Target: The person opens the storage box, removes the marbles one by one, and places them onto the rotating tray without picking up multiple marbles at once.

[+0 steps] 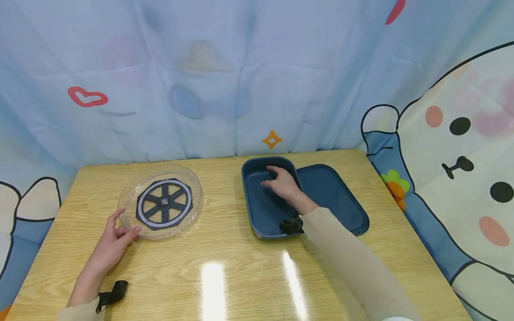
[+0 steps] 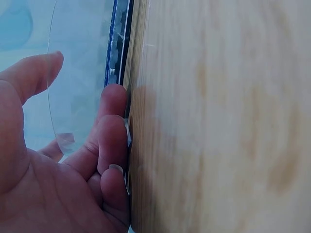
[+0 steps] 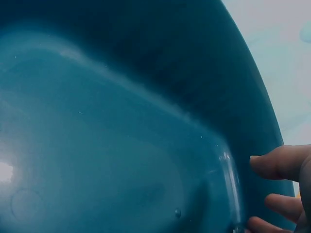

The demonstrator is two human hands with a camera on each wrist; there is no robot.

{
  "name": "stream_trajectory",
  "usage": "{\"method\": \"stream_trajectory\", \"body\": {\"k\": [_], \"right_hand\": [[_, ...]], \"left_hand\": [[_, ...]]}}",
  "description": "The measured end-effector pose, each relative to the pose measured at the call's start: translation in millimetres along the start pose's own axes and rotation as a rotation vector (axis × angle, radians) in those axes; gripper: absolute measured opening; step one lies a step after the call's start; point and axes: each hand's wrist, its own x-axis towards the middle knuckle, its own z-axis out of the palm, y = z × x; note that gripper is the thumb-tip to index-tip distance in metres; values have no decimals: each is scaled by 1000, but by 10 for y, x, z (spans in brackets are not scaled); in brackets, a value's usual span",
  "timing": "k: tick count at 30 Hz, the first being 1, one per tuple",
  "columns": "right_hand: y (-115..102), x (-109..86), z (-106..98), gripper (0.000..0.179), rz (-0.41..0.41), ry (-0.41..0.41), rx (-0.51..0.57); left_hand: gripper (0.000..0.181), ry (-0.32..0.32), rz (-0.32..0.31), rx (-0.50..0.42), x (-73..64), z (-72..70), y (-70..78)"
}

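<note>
The left hand (image 1: 112,246) holds a clear round dish (image 1: 129,192). The right hand (image 1: 284,183) is loose, with a blue box (image 1: 260,208) around it

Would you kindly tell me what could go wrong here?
The left hand holds the clear dish at one side, so lifting from there might tip it. The right hand is inside the box; its wrist camera, near the box's rim, might catch on it. The right sleeve passes over the lid and might brush it.
</note>
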Motion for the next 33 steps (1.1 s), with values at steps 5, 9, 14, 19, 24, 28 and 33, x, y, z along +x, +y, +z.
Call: {"method": "stream_trajectory", "body": {"k": [5,9,14,19,24,28,33], "right_hand": [[21,18,8,55,-43,-25,39],[17,12,18,50,-68,-19,57],[-3,17,39,48,-67,-5,-47],[-28,44,86,48,-77,-27,-151],[-66,95,159,46,-110,-97,-289],[-121,131,226,44,-153,-155,-396],[-157,147,291,34,-199,-180,-479]], "left_hand": [[86,-7,-9,-9,13,7,-15],[86,-9,-16,-3,25,7,-30],[86,-10,-26,3,30,3,-44],[86,-6,-31,3,29,0,-43],[86,0,-24,-7,9,-5,-27],[87,6,-21,-9,4,-5,-15],[86,8,-28,0,12,-1,-17]]}}
